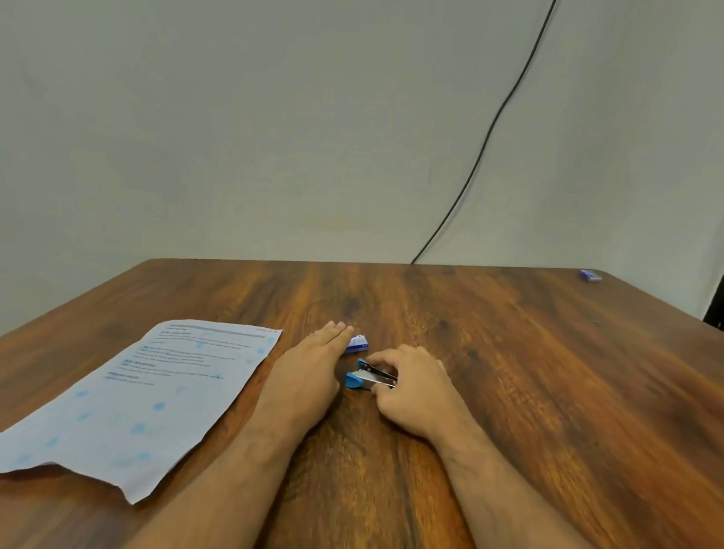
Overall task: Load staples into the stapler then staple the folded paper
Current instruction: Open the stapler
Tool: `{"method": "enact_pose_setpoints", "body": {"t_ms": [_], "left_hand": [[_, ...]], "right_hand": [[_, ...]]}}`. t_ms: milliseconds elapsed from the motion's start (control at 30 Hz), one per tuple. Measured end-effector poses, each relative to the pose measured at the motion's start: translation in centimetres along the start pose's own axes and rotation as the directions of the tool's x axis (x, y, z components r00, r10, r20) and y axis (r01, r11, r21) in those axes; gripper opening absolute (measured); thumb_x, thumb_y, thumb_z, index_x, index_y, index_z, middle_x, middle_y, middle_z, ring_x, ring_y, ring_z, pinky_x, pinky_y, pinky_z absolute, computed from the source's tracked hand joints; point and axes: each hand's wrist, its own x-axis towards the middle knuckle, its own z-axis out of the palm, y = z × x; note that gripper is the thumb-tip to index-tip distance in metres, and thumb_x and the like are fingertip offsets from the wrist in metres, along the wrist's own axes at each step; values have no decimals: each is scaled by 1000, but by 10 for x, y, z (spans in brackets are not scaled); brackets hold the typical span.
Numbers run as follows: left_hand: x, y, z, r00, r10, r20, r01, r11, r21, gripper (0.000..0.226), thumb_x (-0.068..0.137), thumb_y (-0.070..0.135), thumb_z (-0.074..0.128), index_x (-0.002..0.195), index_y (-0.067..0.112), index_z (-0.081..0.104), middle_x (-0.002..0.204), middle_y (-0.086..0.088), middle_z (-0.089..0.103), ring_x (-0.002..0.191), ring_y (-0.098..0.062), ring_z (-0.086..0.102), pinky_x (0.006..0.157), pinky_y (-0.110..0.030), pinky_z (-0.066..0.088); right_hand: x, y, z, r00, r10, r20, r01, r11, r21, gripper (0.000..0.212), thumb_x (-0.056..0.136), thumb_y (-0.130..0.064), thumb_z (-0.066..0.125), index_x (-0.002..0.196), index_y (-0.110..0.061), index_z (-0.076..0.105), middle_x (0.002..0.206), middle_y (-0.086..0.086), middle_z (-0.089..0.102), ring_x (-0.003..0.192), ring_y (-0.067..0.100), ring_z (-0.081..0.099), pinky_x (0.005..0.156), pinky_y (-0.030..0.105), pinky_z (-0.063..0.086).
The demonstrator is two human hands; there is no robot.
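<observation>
R hand [414, 385] grips stapler [366, 375]

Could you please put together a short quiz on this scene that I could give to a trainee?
1. True or false: the right hand is on the stapler.
2. Which lies closest to the left hand's fingers? A) small blue box B) printed paper C) black cable
3. Fill in: a second blue box sits near the table's far ____ corner.

Key: 1 true; 2 A; 3 right.
</observation>
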Motion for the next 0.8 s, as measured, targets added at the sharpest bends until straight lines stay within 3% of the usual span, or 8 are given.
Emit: {"method": "enact_pose_setpoints", "body": {"t_ms": [133,300,367,467,567,667,800], "left_hand": [[-2,-1,1,1000,16,-8,-17,999,-41,70,92,5,58,154,30,38,161,4,39,148,-10,35,121,-34,32],[-6,2,-2,997,73,-15,-74,994,-83,60,92,7,55,148,29,49,152,4,51,142,-11,45,118,-30,34],[-8,1,-3,995,95,-16,-96,990,-106,54,94,14,57,145,29,53,147,7,57,136,-10,51,114,-25,34],[-8,1,-3,995,100,-17,-101,983,-152,42,95,26,62,137,29,61,133,9,67,120,-8,60,104,-22,40],[-7,1,-5,998,69,6,-67,981,-181,32,97,34,61,129,28,66,120,8,72,104,-6,63,93,-24,46],[-8,3,-7,997,65,41,-55,978,-200,29,100,33,58,126,26,68,112,7,73,93,-2,60,84,-19,43],[-8,3,-9,997,62,47,-52,981,-188,25,101,34,54,117,25,70,104,7,74,87,-4,61,78,-23,44]], "right_hand": [[0,2,0,998,-23,-60,31,989,145,43,85,-19,69,126,-28,69,119,-9,71,109,10,61,101,32,45],[1,8,0,990,31,-135,21,932,363,31,87,-10,70,109,-31,73,90,-9,70,79,2,62,72,11,45],[3,11,-1,989,49,-136,19,890,455,28,87,-6,68,102,-29,74,87,-4,72,77,6,63,74,15,51],[5,17,0,990,68,-124,20,805,594,26,89,-4,63,90,-26,77,81,1,73,60,10,61,75,35,57],[6,22,-3,992,84,-97,-3,771,637,24,96,-9,59,93,-23,79,75,-4,73,55,9,56,68,30,52],[4,23,-5,995,80,-52,-26,756,654,13,94,-25,67,96,-24,79,75,-9,73,59,9,56,67,28,50],[10,21,-10,992,128,15,-103,717,689,11,82,-17,79,93,-18,81,83,3,78,65,10,66,71,29,57]]}}
